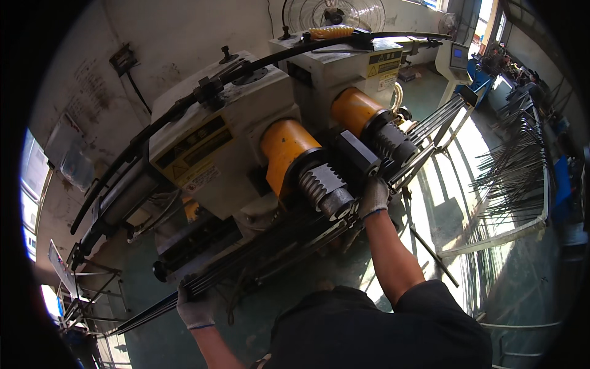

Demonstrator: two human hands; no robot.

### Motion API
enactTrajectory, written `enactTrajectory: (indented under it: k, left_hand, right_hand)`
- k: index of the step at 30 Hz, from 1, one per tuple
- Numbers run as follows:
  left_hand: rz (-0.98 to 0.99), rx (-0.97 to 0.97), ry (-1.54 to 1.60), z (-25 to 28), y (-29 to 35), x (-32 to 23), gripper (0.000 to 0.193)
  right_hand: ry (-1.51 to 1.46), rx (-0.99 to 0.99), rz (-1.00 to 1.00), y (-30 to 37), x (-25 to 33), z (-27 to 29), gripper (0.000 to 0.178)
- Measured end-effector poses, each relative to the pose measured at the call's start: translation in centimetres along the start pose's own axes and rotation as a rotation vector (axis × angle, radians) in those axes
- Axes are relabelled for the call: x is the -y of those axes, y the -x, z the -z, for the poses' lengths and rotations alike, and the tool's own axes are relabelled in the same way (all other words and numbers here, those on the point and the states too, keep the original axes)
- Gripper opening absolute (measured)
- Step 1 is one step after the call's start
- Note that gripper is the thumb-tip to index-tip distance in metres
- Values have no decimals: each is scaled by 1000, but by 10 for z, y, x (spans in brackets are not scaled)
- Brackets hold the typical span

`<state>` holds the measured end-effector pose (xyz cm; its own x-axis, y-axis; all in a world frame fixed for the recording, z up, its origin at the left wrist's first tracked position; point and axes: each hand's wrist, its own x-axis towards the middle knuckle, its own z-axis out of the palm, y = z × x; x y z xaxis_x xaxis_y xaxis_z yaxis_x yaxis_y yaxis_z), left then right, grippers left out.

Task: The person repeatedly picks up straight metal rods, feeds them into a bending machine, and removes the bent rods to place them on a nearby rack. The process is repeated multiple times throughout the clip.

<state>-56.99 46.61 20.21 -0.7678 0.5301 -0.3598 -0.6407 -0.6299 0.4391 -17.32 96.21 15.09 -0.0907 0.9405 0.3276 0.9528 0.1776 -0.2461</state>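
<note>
A bundle of long thin metal rods [236, 265] runs slantwise along the front of a grey machine [215, 150]. My left hand [195, 309], in a pale knitted glove, is closed round the rods at the lower left. Farther right, my gloved right hand [373, 195] is closed on the rods beside a dark rectangular block [356, 152]; its fingertips are partly hidden. Just left of that hand sits a ridged metal roller [324, 189] on an orange housing [289, 150]. A second ridged roller [394, 142] and orange housing [357, 111] stand beyond the block.
More rods [439, 120] rest on a frame at the right. Beyond the sunlit floor, a rack [519, 227] carries a tangled heap of thin rods [513, 163]. A thick black hose [270, 59] arches over the machine. Behind it stands a fan [335, 15]; a control box with a screen [456, 58] is at the far right.
</note>
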Motion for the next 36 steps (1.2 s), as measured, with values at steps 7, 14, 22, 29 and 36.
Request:
enactTrajectory:
  k: [7,14,22,29,36]
  left_hand:
    - [-46,89,-123,0,-17,41,34]
    - [175,90,-119,-73,15,130,41]
    - [45,41,-76,-39,7,72,39]
    - [61,-41,-47,-66,19,109,30]
    - [94,-70,-46,-53,26,56,35]
  right_hand:
    - [-427,-101,4,6,-13,-15,24]
    - [-1223,-54,-170,20,-14,-5,28]
    - [-1646,38,-584,77,-44,36,46]
    - [-1464,178,-598,140,-84,-11,39]
    - [-1274,478,-517,206,-41,0,32]
